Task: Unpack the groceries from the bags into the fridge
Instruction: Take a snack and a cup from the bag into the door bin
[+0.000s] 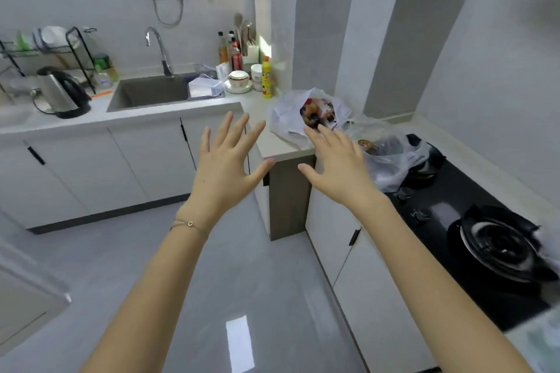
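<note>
**Reader:** What is closest to me?

**Describer:** Two bare arms reaching away from the camera, the left forearm (157, 281) and the right forearm (439, 281), over a grey kitchen floor. Both end in spread hands with straight, parted fingers, palms down, holding nothing.

**Reader:** Where are the groceries?

**Describer:** A white bag (286, 118) sits on the near corner of the counter (257, 106), its mouth open toward the camera with a colourful packet (318, 113) showing inside. Just to its right, a clear bag (397, 160) slumps across the far end of the black hob (454, 191).

**Reader:** Which hand is nearer?

**Describer:** The right hand (333, 160). The white bag lies just beyond it, and its fingertips overlap the bag's near edge in the view. I cannot tell whether they touch. The left hand (225, 157) hovers to the left of the bag, in front of the cabinet doors and apart from the plastic.

**Reader:** So what comes next?

**Describer:** Likely a short reach forward, with the right hand going into the opening. No fridge is clearly in view.
</note>
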Tool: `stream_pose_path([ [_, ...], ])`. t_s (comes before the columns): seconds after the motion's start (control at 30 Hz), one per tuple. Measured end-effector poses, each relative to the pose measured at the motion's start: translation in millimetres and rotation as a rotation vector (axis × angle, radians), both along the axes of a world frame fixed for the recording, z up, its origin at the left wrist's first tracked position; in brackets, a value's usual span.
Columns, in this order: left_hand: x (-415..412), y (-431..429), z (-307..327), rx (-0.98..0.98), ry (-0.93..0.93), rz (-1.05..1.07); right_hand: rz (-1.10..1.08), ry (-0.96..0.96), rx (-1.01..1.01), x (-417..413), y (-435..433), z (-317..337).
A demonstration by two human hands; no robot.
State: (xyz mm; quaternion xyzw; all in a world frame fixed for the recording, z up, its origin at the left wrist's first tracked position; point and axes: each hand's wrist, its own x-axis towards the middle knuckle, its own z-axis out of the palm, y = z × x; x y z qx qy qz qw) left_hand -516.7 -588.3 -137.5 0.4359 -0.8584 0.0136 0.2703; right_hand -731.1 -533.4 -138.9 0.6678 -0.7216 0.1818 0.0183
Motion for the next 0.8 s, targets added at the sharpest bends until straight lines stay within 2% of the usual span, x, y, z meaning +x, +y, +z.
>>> stream_pose_path([
  [0.53,-183,-203,-54,0.041,-0.150,-0.328,-0.444,-0.081,0.106,-160,-111,-64],
  [0.8,-266,-271,-89,0.078,-0.227,-0.466,-0.612,-0.149,0.165,-213,-136,-90],
])
